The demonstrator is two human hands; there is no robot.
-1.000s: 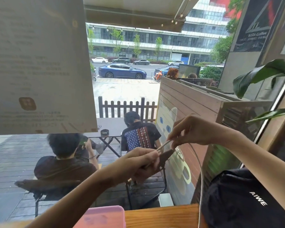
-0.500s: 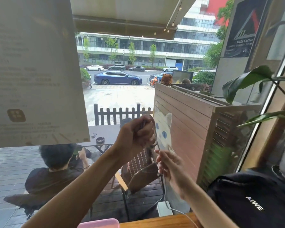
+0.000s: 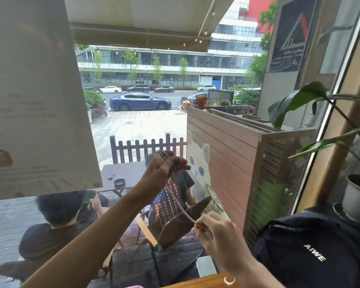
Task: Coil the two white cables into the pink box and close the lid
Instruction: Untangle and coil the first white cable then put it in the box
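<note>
the left hand (image 3: 164,169) was raised in front of the window, its fingers (image 3: 180,164) closed around a small bundle of loops of the white cable (image 3: 178,201). holding the loops high kept the finished turns together and clear of the table (image 3: 206,281). a free length of cable ran down and to the right to the right hand (image 3: 214,231), whose fingers (image 3: 202,226) were pinched shut on it. this kept the free length taut, probably so that the next turn could be laid evenly onto the bundle. a short curl of white cable (image 3: 229,280) lay on the table edge; whether it was the same cable could not be told. only a sliver of the pink box (image 3: 136,286) showed at the bottom edge, so the lid state could not be told. coiling appeared incomplete, and nothing visible was in the box yet.
</note>
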